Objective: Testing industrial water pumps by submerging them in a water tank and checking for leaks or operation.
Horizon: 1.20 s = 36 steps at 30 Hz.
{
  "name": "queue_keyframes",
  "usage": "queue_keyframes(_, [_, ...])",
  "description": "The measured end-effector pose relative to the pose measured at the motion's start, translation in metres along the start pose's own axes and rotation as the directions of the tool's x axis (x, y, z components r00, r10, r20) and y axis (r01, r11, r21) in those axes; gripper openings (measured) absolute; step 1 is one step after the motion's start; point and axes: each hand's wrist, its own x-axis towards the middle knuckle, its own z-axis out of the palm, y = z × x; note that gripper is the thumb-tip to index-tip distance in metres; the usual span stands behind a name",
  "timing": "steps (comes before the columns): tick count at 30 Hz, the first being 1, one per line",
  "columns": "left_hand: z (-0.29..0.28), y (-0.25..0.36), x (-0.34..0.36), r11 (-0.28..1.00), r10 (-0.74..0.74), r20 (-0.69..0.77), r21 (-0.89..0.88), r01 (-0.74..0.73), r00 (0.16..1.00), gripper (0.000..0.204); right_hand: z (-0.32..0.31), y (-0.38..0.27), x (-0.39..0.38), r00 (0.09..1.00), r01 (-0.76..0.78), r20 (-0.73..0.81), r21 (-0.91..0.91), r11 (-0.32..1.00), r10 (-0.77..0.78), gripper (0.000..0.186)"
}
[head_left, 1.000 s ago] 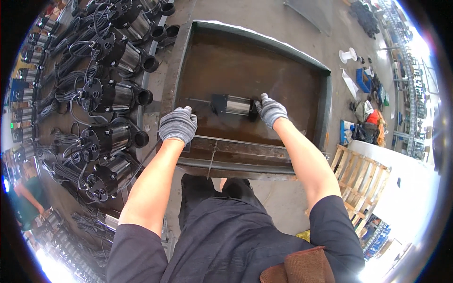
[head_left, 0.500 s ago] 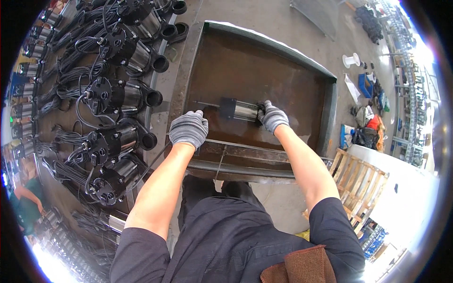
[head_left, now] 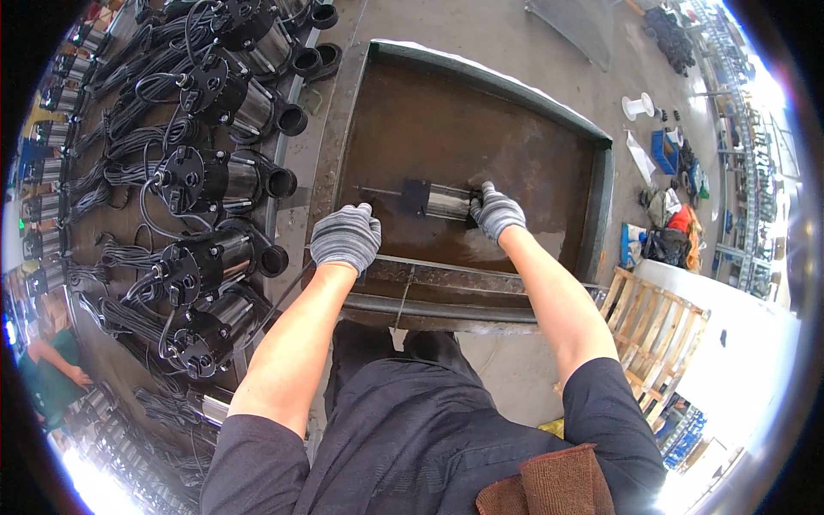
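Striped grey gloves [head_left: 346,238], silver cylinder [head_left: 448,202] with seemingly black ends [head_left: 416,197], brown water [head_left: 438,112], black shirt [head_left: 395,438], brown cloth [head_left: 562,482]

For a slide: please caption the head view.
Gloved right hand on one end of a silver-and-black pump in a tank of brown liquid.

The gloved right hand [head_left: 498,214] holds a silver-and-black pump [head_left: 447,202] in a water-filled tank [head_left: 602,193].

The pump [head_left: 445,202] is cased in smooth, shiny metal, while dull, stained metal forms the tank [head_left: 329,176], matt striped knit cloth the gloves [head_left: 346,237], rough brown cloth the towel [head_left: 562,485], matt black fabric the shirt [head_left: 412,429], rough bare wood the pallet [head_left: 655,330], and seemingly smooth white plastic the spool [head_left: 637,106].
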Motion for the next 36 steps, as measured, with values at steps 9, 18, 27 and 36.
queue_keyframes(9, [0.0,0.001,0.0,1.0,0.004,-0.025,-0.028,-0.005,1.0,0.027,0.007,-0.013,-0.002,0.995,-0.079,-0.056,-0.007,0.997,0.079,0.042])
queue_keyframes(18, [0.016,-0.017,-0.004,0.905,-0.101,-0.435,-0.415,-0.099,0.895,0.023,-0.043,-0.007,-0.039,0.991,-0.114,-0.076,-0.03,0.993,0.111,0.055])
queue_keyframes(27, [-0.04,-0.047,-0.074,-0.098,-0.242,-0.184,-0.972,-0.213,0.953,0.02,-0.097,0.06,-0.145,0.938,0.194,-0.288,-0.029,0.981,-0.193,0.014])
queue_keyframes(36, [-0.068,-0.084,-0.186,-0.313,-0.242,-0.118,-0.93,-0.193,0.963,0.028,-0.09,0.056,-0.225,0.896,0.401,-0.301,0.226,0.888,-0.328,0.015])
